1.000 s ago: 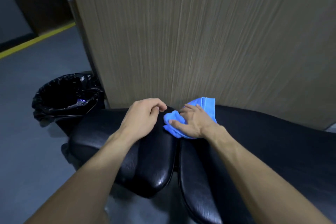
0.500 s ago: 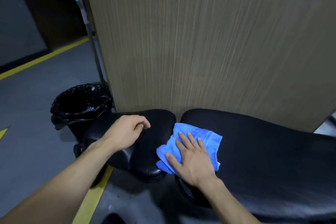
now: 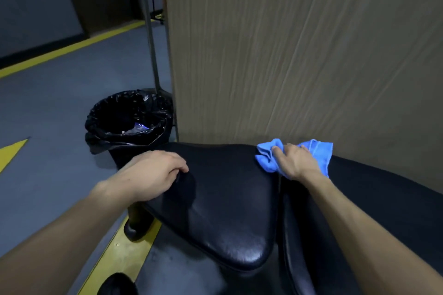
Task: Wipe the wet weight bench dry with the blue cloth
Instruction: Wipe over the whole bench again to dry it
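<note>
The black padded weight bench [image 3: 227, 203] runs from the middle to the right, its seat pad and long back pad split by a narrow gap. My right hand [image 3: 293, 161] presses the crumpled blue cloth [image 3: 318, 153] onto the far edge of the bench near that gap, against the wooden wall. Fingers curled, my left hand [image 3: 155, 172] rests on the left edge of the seat pad and holds nothing else.
A bin [image 3: 129, 120] lined with a black bag stands on the grey floor left of the bench. A wood-grain wall panel [image 3: 299, 50] rises right behind the bench. A metal pole [image 3: 151, 38] stands by the panel's corner. Yellow floor stripes [image 3: 115, 254] run under the bench foot.
My right hand slid the cloth from the near part of the gap up to the far edge by the wall. My left hand stayed on the seat pad's left side.
</note>
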